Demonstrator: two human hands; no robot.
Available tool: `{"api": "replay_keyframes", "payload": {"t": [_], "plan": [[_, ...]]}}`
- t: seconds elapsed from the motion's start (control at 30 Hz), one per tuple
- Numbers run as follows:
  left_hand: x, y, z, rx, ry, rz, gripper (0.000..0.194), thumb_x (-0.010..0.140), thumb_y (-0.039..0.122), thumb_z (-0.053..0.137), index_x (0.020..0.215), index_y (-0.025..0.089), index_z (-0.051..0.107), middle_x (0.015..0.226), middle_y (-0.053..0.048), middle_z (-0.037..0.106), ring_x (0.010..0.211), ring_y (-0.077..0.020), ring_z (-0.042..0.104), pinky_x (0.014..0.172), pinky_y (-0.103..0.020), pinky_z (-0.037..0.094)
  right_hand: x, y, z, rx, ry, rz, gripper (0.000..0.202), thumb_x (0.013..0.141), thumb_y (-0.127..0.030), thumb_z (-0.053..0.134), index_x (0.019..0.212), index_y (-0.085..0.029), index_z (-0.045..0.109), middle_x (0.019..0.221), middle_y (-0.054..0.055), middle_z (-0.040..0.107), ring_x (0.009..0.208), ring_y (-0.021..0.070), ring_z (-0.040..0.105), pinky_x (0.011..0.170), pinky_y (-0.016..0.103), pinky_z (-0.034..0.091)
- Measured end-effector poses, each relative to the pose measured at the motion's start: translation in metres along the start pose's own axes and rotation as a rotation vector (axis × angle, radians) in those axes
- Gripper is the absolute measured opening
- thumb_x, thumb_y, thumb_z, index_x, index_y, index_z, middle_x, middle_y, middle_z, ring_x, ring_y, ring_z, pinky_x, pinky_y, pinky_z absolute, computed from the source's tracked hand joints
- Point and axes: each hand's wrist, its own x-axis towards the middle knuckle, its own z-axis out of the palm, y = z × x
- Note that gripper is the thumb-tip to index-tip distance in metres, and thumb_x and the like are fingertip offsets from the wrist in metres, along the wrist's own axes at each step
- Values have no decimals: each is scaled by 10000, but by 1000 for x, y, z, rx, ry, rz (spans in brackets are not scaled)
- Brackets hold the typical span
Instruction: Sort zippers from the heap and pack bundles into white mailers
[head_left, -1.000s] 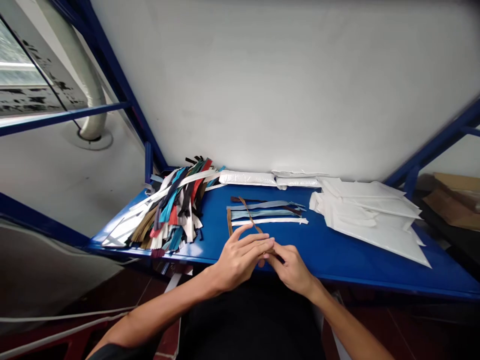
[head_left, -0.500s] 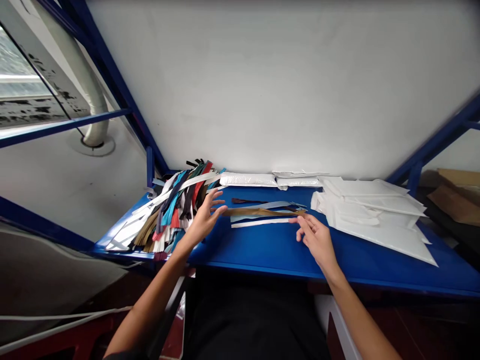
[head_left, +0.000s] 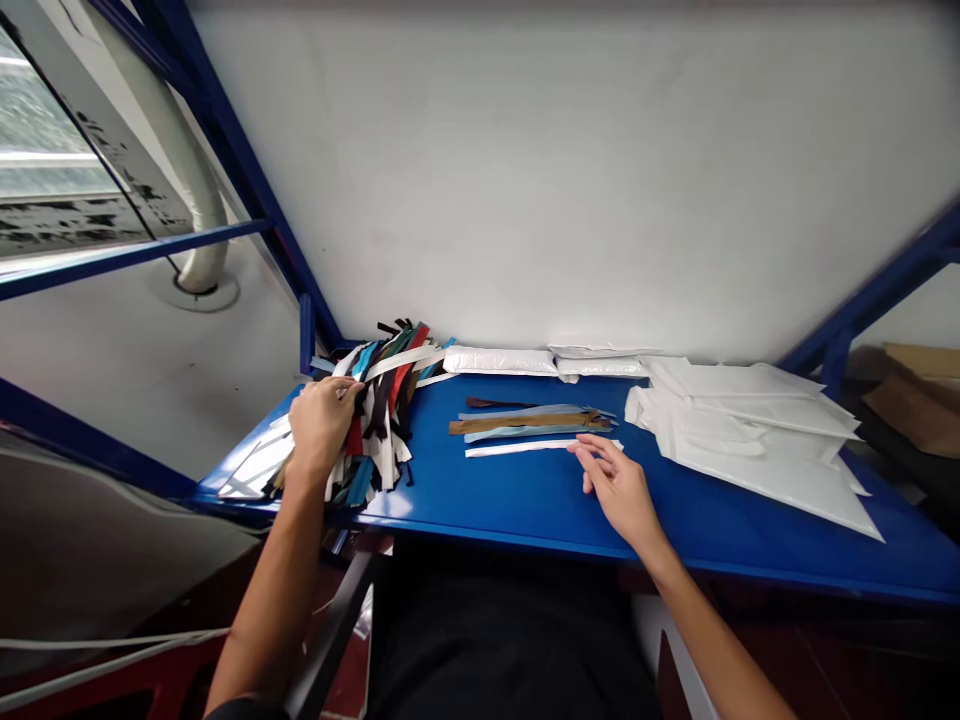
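Note:
My left hand (head_left: 322, 420) is over the heap of coloured strips (head_left: 382, 440) at the left of the blue table, its fingers bent down at the strips; what they may pinch is too small to tell. A brown strip (head_left: 517, 424) lies among light blue strips (head_left: 499, 434) at the table's middle, with a dark strip (head_left: 495, 403) behind. Nearest the front lies a white strip (head_left: 517, 448). My right hand (head_left: 611, 485) hovers by its right end, fingers apart and holding nothing.
White padded packets (head_left: 499, 361) lie along the wall behind the strips. A stack of white bags (head_left: 757, 420) covers the right part of the blue table (head_left: 517, 505). Blue frame posts (head_left: 306, 335) rise at both sides.
My left hand has moved left from beside the brown strip to the heap. The brown strip now lies across the light blue ones. My right hand has let go of it and shifted slightly left.

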Motion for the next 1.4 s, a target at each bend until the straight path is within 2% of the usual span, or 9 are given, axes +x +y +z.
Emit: {"api": "replay_keyframes", "payload": {"t": [0.2, 0.37, 0.53, 0.67, 0.77, 0.83, 1.0, 1.17, 1.4], "plan": [[-34, 55, -30, -440, 87, 300, 234, 1042, 377, 609, 1013, 199, 758, 1134, -112, 795, 1087, -285, 721, 1024, -423, 537, -9, -17, 7, 209, -247, 76, 576, 1005, -699, 618, 1234, -191, 767, 1156, 161, 802, 632, 168, 609, 577, 318, 506], [-111, 135, -53, -980, -659, 717, 134, 1059, 289, 654, 1031, 200, 750, 1080, -92, 797, 1039, -216, 760, 933, -318, 588, -36, -49, 22, 622, -651, 285, 706, 1093, -726, 381, 1395, -200, 742, 1431, 169, 716, 1335, 293, 641, 1067, 431, 531], [-155, 172, -44, -1054, -1174, 881, 135, 1070, 291, 638, 1034, 221, 749, 1070, -87, 804, 1022, -203, 780, 953, -306, 600, -45, -60, 22, 743, -451, 343, 514, 1008, -471, 749, 1474, -276, 653, 1424, 126, 729, 1274, 268, 687, 1172, 475, 472], [-158, 171, -35, -1004, -1131, 814, 165, 1089, 321, 591, 1021, 227, 709, 1327, -138, 751, 1235, -253, 726, 1075, -407, 576, -31, -50, 8, 511, -380, 172, 460, 989, -488, 761, 1397, -281, 711, 1507, 124, 674, 1369, 311, 636, 1201, 522, 464], [-156, 166, -31, -1219, -1158, 452, 226, 1113, 413, 528, 1037, 221, 620, 1357, -166, 738, 1032, -241, 789, 867, -398, 660, -24, -44, 1, 377, -408, 36, 502, 1044, -600, 637, 1438, -296, 699, 1566, 117, 628, 1448, 313, 583, 1233, 536, 427], [-152, 162, -31, -1384, -1143, 259, 274, 1104, 490, 532, 1034, 227, 561, 1371, -175, 734, 957, -249, 808, 775, -399, 677, -25, -43, 5, 417, -584, 18, 640, 1003, -654, 674, 1536, -305, 616, 1557, 128, 634, 1446, 313, 594, 1217, 526, 443], [-131, 148, -32, -1510, -705, 92, 314, 1067, 542, 591, 997, 243, 529, 1458, -148, 703, 1160, -317, 783, 954, -497, 660, -35, -44, 26, 468, -948, 139, 498, 974, -554, 764, 1294, -173, 754, 981, 87, 810, 899, 225, 779, 949, 409, 599], [-110, 136, -16, -1500, -427, -74, 343, 1038, 536, 641, 954, 221, 534, 1444, -152, 708, 1053, -278, 797, 961, -489, 656, -27, -40, 18, 609, -709, 233, 433, 1022, -522, 712, 1267, -166, 733, 912, 38, 717, 602, 108, 627, 554, 244, 545], [-115, 129, 22, -1275, -613, 45, 356, 1068, 548, 572, 1034, 200, 642, 1330, -144, 736, 1073, -280, 772, 868, -434, 649, -24, -38, 7, 650, -622, 226, 443, 1000, -475, 749, 1335, -188, 708, 1062, 101, 737, 725, 142, 647, 499, 215, 534]]}}
